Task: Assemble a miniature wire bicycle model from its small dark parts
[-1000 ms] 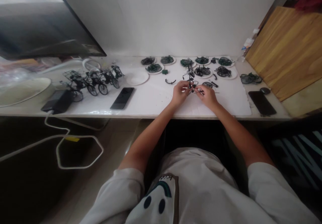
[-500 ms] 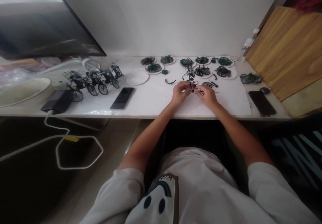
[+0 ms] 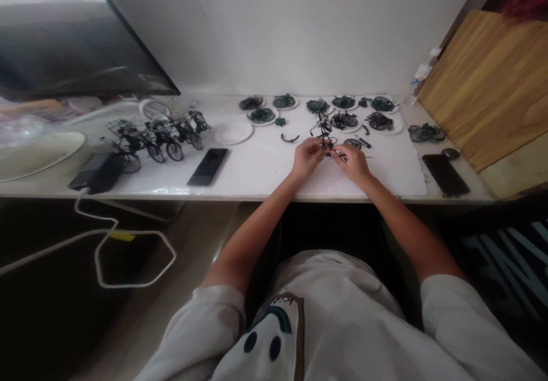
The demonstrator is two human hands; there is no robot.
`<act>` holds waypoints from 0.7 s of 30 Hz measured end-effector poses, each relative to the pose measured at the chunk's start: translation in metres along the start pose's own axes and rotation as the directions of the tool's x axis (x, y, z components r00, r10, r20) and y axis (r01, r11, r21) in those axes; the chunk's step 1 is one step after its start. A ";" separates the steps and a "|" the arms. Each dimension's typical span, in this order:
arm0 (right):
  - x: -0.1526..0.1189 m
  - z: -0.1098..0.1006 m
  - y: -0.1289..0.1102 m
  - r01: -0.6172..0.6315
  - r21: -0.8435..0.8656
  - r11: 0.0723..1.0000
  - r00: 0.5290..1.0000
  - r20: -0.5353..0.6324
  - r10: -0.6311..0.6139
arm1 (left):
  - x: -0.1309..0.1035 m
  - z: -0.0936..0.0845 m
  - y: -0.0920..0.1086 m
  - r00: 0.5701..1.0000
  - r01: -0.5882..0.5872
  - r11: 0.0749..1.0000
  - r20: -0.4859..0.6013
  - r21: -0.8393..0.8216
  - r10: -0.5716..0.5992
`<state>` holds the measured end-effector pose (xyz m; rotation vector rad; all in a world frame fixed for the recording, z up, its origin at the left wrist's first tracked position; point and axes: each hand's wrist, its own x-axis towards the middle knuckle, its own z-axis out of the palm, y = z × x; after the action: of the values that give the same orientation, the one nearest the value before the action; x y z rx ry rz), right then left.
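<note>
Over the white sheet, my left hand (image 3: pixel 307 157) has its fingers closed on a small dark bicycle frame (image 3: pixel 324 131), which stands up between both hands. My right hand (image 3: pixel 351 161) pinches the lower right side of the same frame, its fingertips close to the left ones. The exact parts between the fingertips are too small to tell. Just behind my right hand lie a small wheel (image 3: pixel 351 143) and a short dark bar (image 3: pixel 365 141). A curved dark piece (image 3: pixel 290 139) rests left of the frame.
Several white plates (image 3: pixel 396 125) with dark bicycle parts line the back. A bare plate (image 3: pixel 233 133), a phone (image 3: pixel 208 167) and several assembled model bicycles (image 3: pixel 174 149) are on the left. Another phone (image 3: pixel 446 175) and a wooden board (image 3: pixel 488 84) are on the right.
</note>
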<state>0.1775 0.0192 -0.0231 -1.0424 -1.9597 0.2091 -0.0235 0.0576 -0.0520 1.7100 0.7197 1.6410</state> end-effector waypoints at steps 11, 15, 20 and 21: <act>0.000 -0.001 0.001 0.002 0.013 1.000 1.000 0.029 -0.003 | 0.000 0.002 -0.003 0.999 0.030 0.999 -0.010 -0.022 -0.030; 0.001 -0.002 0.001 0.013 0.008 1.000 1.000 0.028 -0.013 | 0.000 0.001 0.000 0.999 0.035 0.999 0.007 0.008 -0.035; 0.000 -0.002 0.001 0.005 0.012 1.000 0.999 0.043 -0.006 | 0.000 0.000 0.000 0.999 0.031 0.999 0.010 0.039 -0.031; 0.000 -0.001 0.001 0.008 0.012 1.000 0.999 0.042 -0.009 | 0.000 0.000 0.000 0.999 0.029 0.999 0.011 0.044 -0.030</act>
<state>0.1794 0.0197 -0.0230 -1.0293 -1.9981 0.2398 -0.0232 0.0577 -0.0519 1.7299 0.7765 1.6049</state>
